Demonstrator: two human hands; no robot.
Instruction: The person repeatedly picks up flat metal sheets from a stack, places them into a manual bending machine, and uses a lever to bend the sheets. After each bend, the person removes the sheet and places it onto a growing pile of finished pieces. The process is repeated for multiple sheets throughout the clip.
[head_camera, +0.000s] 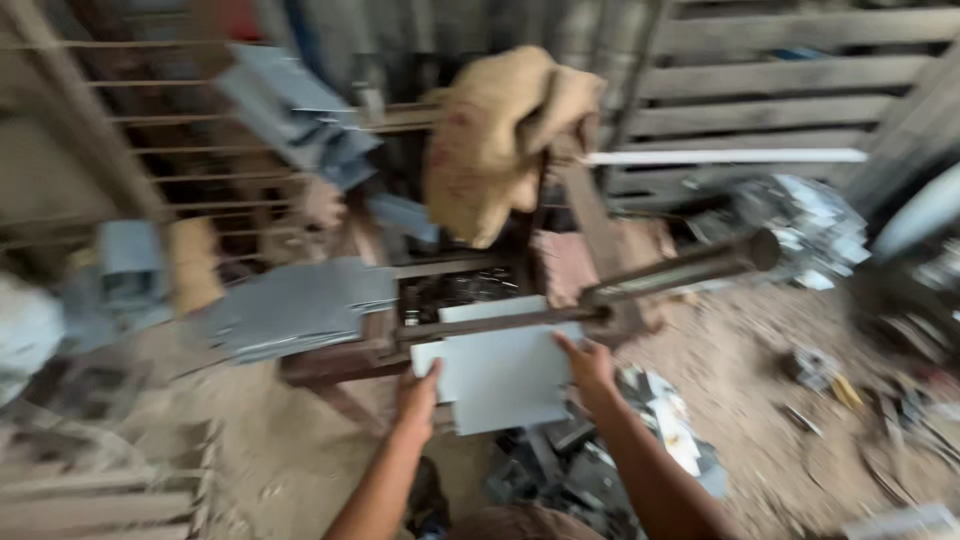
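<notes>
Grey metal sheet (505, 375) flat; long axis left-right

Both bare forearms reach forward from the lower edge of the view, converging slightly. The left hand (417, 392) is raised with fingers curled and thumb up; the right hand (590, 365) extends farther, fingers spread flat (motion blur hides finer detail).

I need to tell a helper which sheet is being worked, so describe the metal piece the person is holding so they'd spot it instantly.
Find the rusty lever machine with its long handle. Just below its bar, the left hand and right hand grip a pale grey sheet. It is one flat, notched piece, unlike the stacked grey sheets to the left.
</notes>
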